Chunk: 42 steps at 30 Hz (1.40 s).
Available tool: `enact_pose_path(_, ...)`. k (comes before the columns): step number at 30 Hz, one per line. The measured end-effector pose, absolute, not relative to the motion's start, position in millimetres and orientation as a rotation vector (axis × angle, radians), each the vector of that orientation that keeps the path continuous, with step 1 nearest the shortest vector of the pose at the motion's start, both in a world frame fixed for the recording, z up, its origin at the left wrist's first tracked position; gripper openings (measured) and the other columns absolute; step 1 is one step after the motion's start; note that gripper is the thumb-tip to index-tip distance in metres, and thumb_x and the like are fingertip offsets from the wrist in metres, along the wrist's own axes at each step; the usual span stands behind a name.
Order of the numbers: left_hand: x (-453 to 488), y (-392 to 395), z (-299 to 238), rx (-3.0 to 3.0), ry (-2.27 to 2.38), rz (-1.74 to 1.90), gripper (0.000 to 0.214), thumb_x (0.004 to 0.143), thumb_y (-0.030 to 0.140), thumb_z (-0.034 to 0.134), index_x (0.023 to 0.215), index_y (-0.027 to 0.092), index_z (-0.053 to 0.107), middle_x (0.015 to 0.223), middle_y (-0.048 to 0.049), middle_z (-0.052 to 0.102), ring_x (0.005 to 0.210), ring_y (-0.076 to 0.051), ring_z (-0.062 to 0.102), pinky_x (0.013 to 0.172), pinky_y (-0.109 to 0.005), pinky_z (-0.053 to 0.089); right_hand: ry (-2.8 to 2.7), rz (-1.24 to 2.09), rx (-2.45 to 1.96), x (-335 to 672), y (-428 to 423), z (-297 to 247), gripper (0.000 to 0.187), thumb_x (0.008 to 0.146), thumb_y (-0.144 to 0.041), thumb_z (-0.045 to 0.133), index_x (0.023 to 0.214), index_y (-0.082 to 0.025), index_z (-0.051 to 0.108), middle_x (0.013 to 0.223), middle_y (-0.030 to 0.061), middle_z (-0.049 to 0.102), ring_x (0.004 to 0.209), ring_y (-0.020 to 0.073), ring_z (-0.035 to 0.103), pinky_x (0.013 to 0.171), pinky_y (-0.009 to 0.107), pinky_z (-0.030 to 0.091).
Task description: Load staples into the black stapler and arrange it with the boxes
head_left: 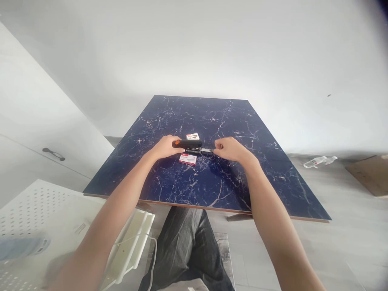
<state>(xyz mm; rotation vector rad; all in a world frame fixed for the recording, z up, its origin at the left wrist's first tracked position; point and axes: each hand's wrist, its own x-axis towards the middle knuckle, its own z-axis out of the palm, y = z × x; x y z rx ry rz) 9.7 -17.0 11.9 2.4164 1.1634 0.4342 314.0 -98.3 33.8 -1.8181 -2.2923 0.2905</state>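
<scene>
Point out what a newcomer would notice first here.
Probably the dark blue, white-veined tabletop, filling the middle of the view against pale walls. Next, near its centre, what looks like an opened black stapler with an orange spot, held by the left grip, with the right grip at its metal end. A small red-and-white box lies just on the near side of it.

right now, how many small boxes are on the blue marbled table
2: a mostly white box just beyond the open black stapler, and a red-and-white box on its near side. No others show.
</scene>
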Motion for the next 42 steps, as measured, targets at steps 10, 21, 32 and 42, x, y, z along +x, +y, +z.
enact_pose_path(10, 12, -20, 13, 2.370, 1.160, 0.470, 0.038, 0.082, 0.049, 0.074, 0.110, 0.023, 0.075, 0.107, -0.0092, 0.076, 0.091, -0.028, 0.070, 0.074, -0.038, 0.051, -2.455, 0.433, -1.763, 292, -100, 23, 0.028, 0.086, -0.036, 0.059, 0.062, -0.021, 0.058, 0.060, 0.0016, 0.064, 0.051, 0.0158, 0.053, 0.052, 0.031, 0.031)
enact_pose_path(21, 14, -21, 13, 2.378, 1.140, 0.509, 0.029, 0.081, 0.047, 0.075, 0.096, 0.023, 0.074, 0.094, -0.0057, 0.077, 0.080, -0.026, 0.071, 0.066, -0.034, 0.047, -2.474, 0.134, -1.741, 264, -97, 12, 0.027, 0.087, -0.039, 0.056, 0.073, -0.020, 0.069, 0.071, 0.0081, 0.071, 0.065, 0.0217, 0.064, 0.055, 0.031, 0.030)
enact_pose_path(32, 15, -20, 11, 2.358, 1.130, 0.522, 0.031, 0.080, 0.049, 0.075, 0.095, 0.023, 0.073, 0.091, -0.0054, 0.076, 0.078, -0.025, 0.070, 0.068, -0.035, 0.047, -2.426, 0.093, -1.821, 261, -94, 9, 0.028, 0.089, -0.038, 0.055, 0.079, -0.020, 0.074, 0.078, 0.0096, 0.075, 0.073, 0.0245, 0.068, 0.062, 0.031, 0.038)
enact_pose_path(42, 17, -19, 13, 2.333, 1.182, 0.500, 0.030, 0.081, 0.048, 0.075, 0.097, 0.022, 0.074, 0.092, -0.0050, 0.076, 0.080, -0.024, 0.069, 0.068, -0.033, 0.045, -2.353, 0.125, -1.807, 259, -93, 7, 0.026, 0.086, -0.036, 0.054, 0.077, -0.019, 0.072, 0.076, 0.0084, 0.073, 0.068, 0.0217, 0.063, 0.060, 0.031, 0.032)
